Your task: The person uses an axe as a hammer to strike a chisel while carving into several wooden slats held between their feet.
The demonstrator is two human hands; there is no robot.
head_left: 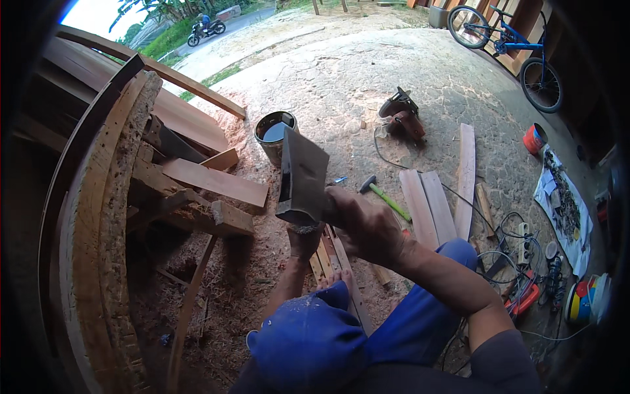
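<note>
Raised close to me in the middle is a hatchet [306, 174] with a broad dark metal head. My right hand [361, 223] is closed around it just beside the head. Lower down, partly behind the hatchet head, is my left hand [305, 241]; its fingers are hidden, so I cannot see what it grips. Narrow wooden strips [338, 256] lie on the ground next to the left hand, with my bare toes [335, 278] against them. A metal can [275, 131] holding dark liquid stands just beyond the hatchet.
At left rises a rough timber workbench [108, 223] with boards. A green-handled hammer [387, 199], a red circular saw [405, 118] and planks [430, 203] lie ahead and right. Cables and a power strip [524, 243] are at right. A blue bicycle [512, 44] leans far right.
</note>
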